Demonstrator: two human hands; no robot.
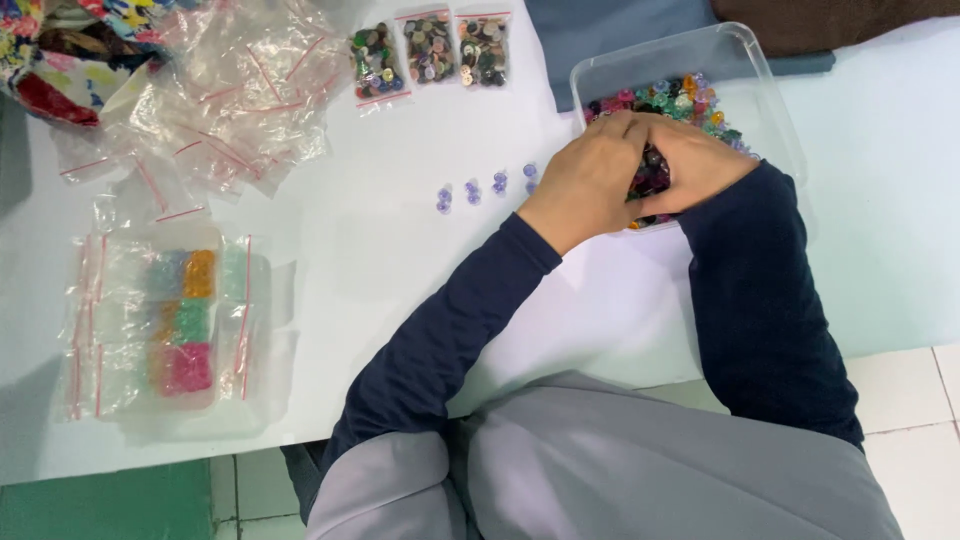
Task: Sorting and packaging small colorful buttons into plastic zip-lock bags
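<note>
both hands meet over the near corner of a clear plastic tub [740,60] that sits on the white tabletop [400,250]. the left hand [585,180] and the right hand [695,160] lie side by side, touching, their fingers [625,125] curled down into a heap of small coloured buttons [680,100] that fills the tub. the fingertips are buried among the buttons, so i cannot tell whether they are pinching one or just pressed into the pile. beyond the fingers the rest of the heap shows pink, green, orange and purple pieces. just left of the left hand's fingers a short row of pale purple buttons [485,188] lies on the bare tabletop, apart from the tub. further left and beyond, three small sealed bags of dark mixed buttons [430,48] lie side by side. well left of the fingers sits a loose heap of empty clear bags [240,90], and nearer the person a stack of bags holding sorted colours [185,320]
</note>
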